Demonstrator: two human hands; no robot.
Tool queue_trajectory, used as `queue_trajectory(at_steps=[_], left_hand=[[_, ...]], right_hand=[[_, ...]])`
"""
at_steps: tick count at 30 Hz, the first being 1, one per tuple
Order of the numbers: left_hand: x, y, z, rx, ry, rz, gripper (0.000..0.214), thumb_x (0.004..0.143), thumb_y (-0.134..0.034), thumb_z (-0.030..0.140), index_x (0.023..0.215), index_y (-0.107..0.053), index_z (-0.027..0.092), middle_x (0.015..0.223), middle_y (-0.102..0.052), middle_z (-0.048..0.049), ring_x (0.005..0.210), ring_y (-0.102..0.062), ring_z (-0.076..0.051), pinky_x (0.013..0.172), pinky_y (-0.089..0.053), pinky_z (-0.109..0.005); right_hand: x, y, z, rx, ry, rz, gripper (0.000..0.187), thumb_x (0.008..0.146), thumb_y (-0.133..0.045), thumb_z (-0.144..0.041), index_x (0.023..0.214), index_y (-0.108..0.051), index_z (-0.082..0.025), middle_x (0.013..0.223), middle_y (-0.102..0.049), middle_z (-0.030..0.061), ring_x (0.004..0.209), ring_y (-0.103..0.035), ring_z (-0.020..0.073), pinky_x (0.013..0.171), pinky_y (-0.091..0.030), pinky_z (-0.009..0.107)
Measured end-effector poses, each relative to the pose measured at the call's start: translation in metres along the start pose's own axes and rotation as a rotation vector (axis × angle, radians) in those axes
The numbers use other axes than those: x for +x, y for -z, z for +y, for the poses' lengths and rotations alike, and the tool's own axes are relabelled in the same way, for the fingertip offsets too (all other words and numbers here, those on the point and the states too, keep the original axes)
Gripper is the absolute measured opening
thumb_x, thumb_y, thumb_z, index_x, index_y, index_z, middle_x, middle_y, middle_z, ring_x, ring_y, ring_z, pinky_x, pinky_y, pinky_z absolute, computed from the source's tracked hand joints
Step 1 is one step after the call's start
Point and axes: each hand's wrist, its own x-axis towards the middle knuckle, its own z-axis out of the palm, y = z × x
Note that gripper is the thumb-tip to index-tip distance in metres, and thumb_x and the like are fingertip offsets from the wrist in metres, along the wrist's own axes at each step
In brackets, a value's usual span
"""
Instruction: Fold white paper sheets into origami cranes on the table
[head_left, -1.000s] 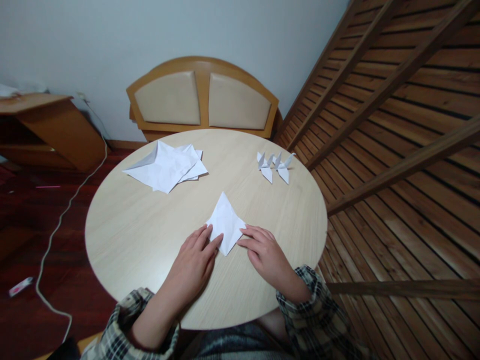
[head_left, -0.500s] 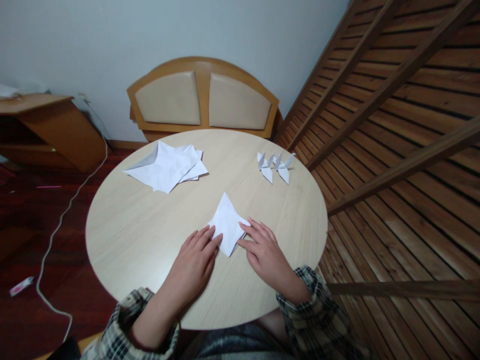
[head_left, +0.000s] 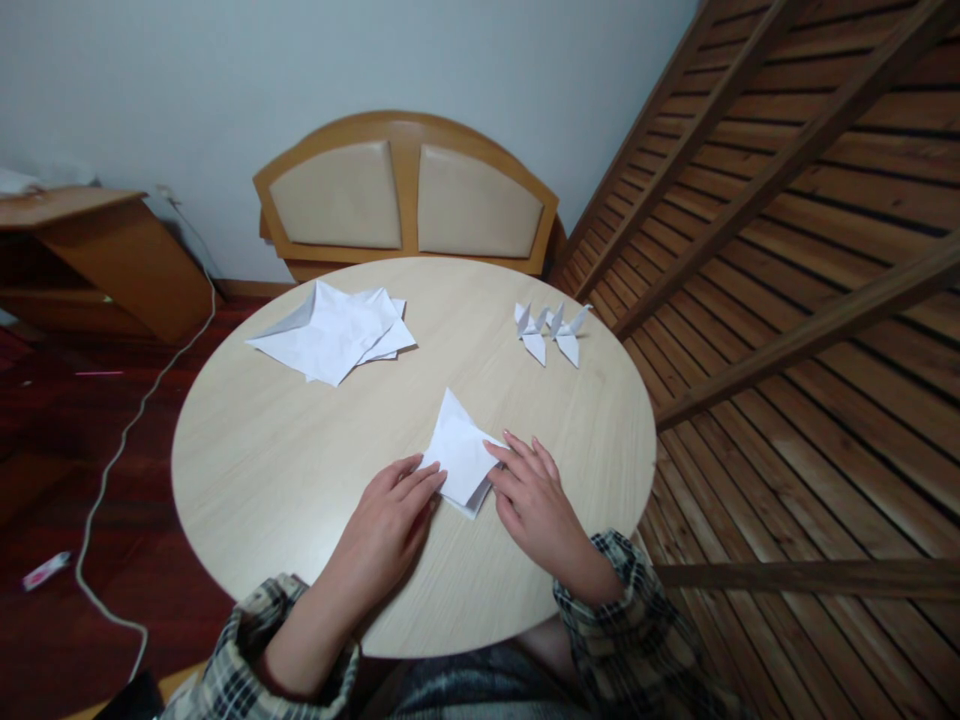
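A white sheet of paper (head_left: 459,455), folded into a layered diamond, lies on the round table in front of me. My left hand (head_left: 394,510) rests its fingertips flat on the paper's left corner, pressing it to the tabletop. With its fingers around the right corner, my right hand (head_left: 534,495) pinches the upper layer. Between the layers a gap shows at the lower right edge. Two folded paper cranes, the left crane (head_left: 532,330) and the right crane (head_left: 568,332), stand side by side beyond my right hand.
Several loose white sheets (head_left: 330,330) overlap at the table's (head_left: 285,470) far left. Behind the table is a wooden headboard (head_left: 405,190) with pale panels. A slatted wooden screen (head_left: 810,330) slants along the right. A white cable (head_left: 112,465) runs over the floor at left.
My right hand has shifted slightly right with the paper's corner, and the layers have spread at the lower right edge. My left hand stays at the left corner.
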Motion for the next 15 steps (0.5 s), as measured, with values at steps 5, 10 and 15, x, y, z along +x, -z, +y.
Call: queue_trajectory(at_steps=[5, 10, 15], left_hand=[[0.0000, 0.0032, 0.0014, -0.063, 0.002, 0.048, 0.040, 0.096, -0.047, 0.015, 0.135, -0.047, 0.020, 0.128, -0.062, -0.0122, 0.124, -0.054, -0.028, 0.101, -0.048, -0.054], [-0.0006, 0.0044, 0.0004, -0.104, 0.058, 0.116, 0.039, 0.096, -0.044, 0.017, 0.135, -0.043, 0.019, 0.125, -0.061, -0.0143, 0.117, -0.058, -0.027, 0.097, -0.051, -0.051], [-0.0005, 0.0039, -0.0003, -0.120, 0.120, 0.162, 0.033, 0.095, -0.045, 0.018, 0.129, -0.045, 0.019, 0.118, -0.064, -0.0130, 0.108, -0.063, -0.027, 0.090, -0.055, -0.051]], right_hand=[[-0.0001, -0.0003, 0.0004, 0.056, 0.000, 0.029, 0.031, 0.087, -0.048, -0.005, 0.104, -0.065, -0.024, 0.127, -0.065, 0.0046, 0.136, -0.044, 0.0266, 0.115, -0.027, 0.061], [-0.0009, -0.0022, 0.0027, 0.105, 0.022, 0.053, 0.030, 0.087, -0.048, -0.006, 0.106, -0.065, -0.023, 0.122, -0.068, 0.0042, 0.127, -0.053, 0.0242, 0.113, -0.030, 0.059], [-0.0009, -0.0016, 0.0033, 0.168, 0.025, 0.086, 0.032, 0.089, -0.047, -0.007, 0.108, -0.066, -0.025, 0.116, -0.070, 0.0034, 0.117, -0.060, 0.0203, 0.112, -0.032, 0.056]])
